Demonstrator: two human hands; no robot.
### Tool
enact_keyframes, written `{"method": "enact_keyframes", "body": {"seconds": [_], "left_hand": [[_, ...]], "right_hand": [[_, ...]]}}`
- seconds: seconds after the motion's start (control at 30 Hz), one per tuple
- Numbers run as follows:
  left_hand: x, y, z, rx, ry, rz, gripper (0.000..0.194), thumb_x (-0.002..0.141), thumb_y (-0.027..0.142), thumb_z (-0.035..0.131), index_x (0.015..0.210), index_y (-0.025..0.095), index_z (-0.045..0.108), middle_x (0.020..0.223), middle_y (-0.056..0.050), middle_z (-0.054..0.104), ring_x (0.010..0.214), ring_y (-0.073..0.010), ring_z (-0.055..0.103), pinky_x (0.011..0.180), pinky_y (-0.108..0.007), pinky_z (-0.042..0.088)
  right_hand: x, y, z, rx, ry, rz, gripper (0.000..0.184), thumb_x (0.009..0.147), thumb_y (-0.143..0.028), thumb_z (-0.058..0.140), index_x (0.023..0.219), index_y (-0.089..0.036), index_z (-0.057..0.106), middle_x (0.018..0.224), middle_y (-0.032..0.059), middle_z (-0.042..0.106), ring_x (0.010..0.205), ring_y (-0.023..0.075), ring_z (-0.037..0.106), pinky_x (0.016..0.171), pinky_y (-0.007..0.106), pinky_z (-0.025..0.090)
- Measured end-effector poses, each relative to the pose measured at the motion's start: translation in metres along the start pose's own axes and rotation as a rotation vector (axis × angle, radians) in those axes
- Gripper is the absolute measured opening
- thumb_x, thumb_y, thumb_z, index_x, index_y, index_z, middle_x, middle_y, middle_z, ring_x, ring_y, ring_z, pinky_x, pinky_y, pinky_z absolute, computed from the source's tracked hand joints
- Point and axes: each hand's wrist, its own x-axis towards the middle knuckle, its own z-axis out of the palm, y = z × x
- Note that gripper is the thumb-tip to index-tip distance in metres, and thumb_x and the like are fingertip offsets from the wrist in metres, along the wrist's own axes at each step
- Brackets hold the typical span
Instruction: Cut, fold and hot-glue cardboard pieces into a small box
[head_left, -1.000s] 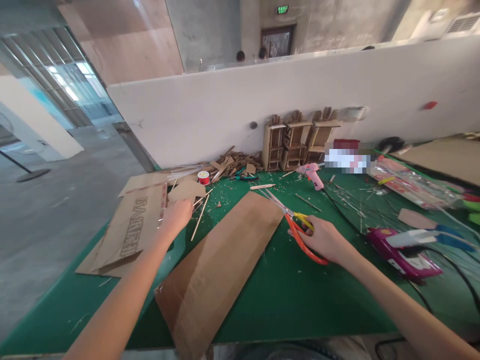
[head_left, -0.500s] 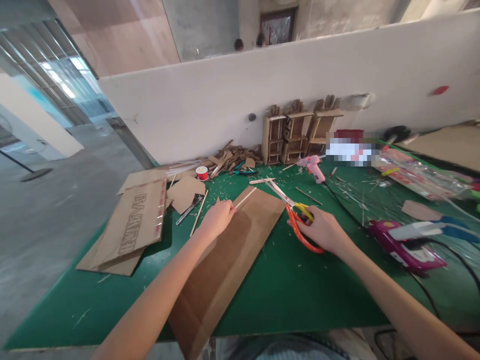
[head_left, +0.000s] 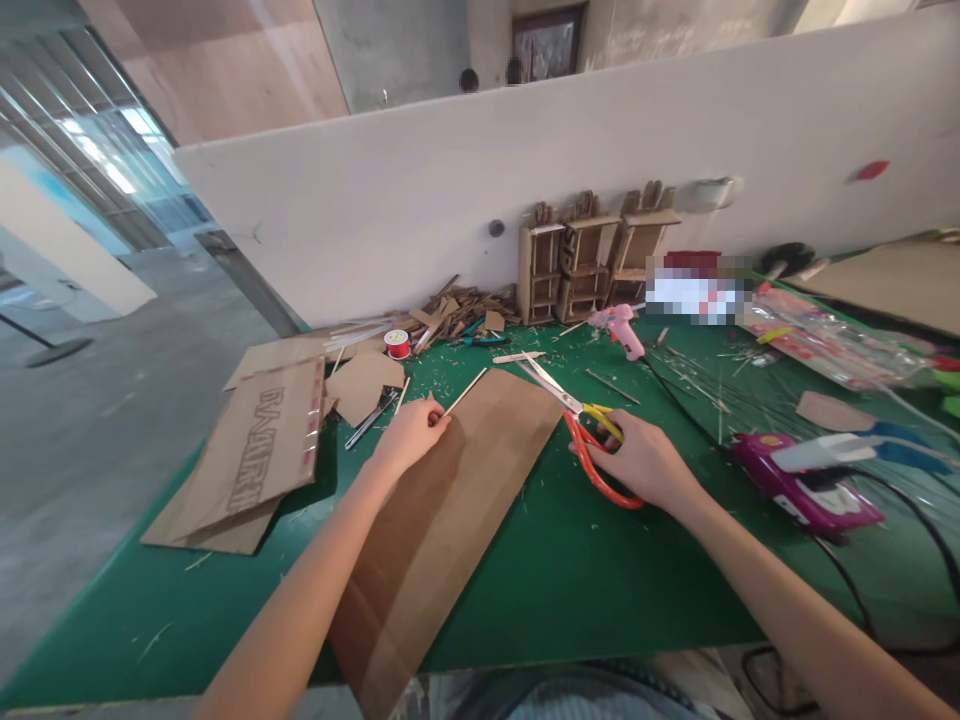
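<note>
My left hand (head_left: 411, 432) is closed on a thin wooden stick (head_left: 466, 391), which points up and right over the top edge of a long brown cardboard piece (head_left: 450, 520). My right hand (head_left: 651, 462) grips scissors (head_left: 581, 415) with orange handles; their blades are parted and reach over the cardboard's upper right corner. Something yellow (head_left: 604, 420), perhaps a tool handle, also shows in that hand; its other end is hidden. Beyond the blades lies a short flat wooden strip (head_left: 517, 357). Left of my left hand lies a metal cutter (head_left: 373, 420).
Folded cardboard (head_left: 259, 455) lies at left. Behind are a red spool (head_left: 397, 344), a scrap pile (head_left: 457, 312) and several cardboard structures (head_left: 589, 262) against the white partition (head_left: 405, 200). A pink glue gun (head_left: 621, 330), its cord, and a purple device (head_left: 806, 490) occupy the right.
My left hand has moved left and slightly down with the stick, away from the scissors. My right hand still holds the scissors with their blades apart. The view has shifted slightly.
</note>
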Motion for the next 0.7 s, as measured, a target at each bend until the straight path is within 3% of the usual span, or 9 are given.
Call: {"method": "enact_keyframes", "body": {"seconds": [0.27, 0.47, 0.7], "left_hand": [[-0.008, -0.013, -0.013, -0.115, -0.083, 0.019, 0.033, 0.080, 0.020, 0.053, 0.108, 0.016, 0.071, 0.102, -0.010, 0.072, 0.088, -0.0214, 0.067, 0.080, -0.030, 0.050], [-0.019, -0.034, -0.023, -0.121, -0.009, -0.037, 0.038, 0.085, 0.020, 0.046, 0.118, 0.015, 0.065, 0.109, -0.011, 0.069, 0.095, -0.0215, 0.065, 0.087, -0.032, 0.049], [-0.008, -0.002, -0.002, 0.160, -0.004, 0.153, 0.031, 0.093, 0.023, 0.043, 0.108, 0.019, 0.071, 0.106, -0.008, 0.067, 0.101, -0.0212, 0.061, 0.093, -0.032, 0.045]], "right_hand": [[0.000, -0.001, 0.001, -0.005, -0.002, 0.007, 0.046, 0.071, -0.068, 0.059, 0.083, -0.024, 0.050, 0.078, 0.0042, 0.065, 0.069, 0.0223, 0.060, 0.058, 0.031, 0.040], [-0.002, -0.004, 0.000, -0.034, 0.008, 0.008, 0.044, 0.072, -0.065, 0.059, 0.083, -0.023, 0.052, 0.078, 0.0041, 0.065, 0.068, 0.0218, 0.060, 0.057, 0.031, 0.040], [0.000, 0.000, 0.005, -0.061, 0.052, -0.012, 0.044, 0.071, -0.063, 0.061, 0.089, -0.022, 0.057, 0.078, 0.0030, 0.065, 0.067, 0.0209, 0.061, 0.057, 0.030, 0.042]]}}
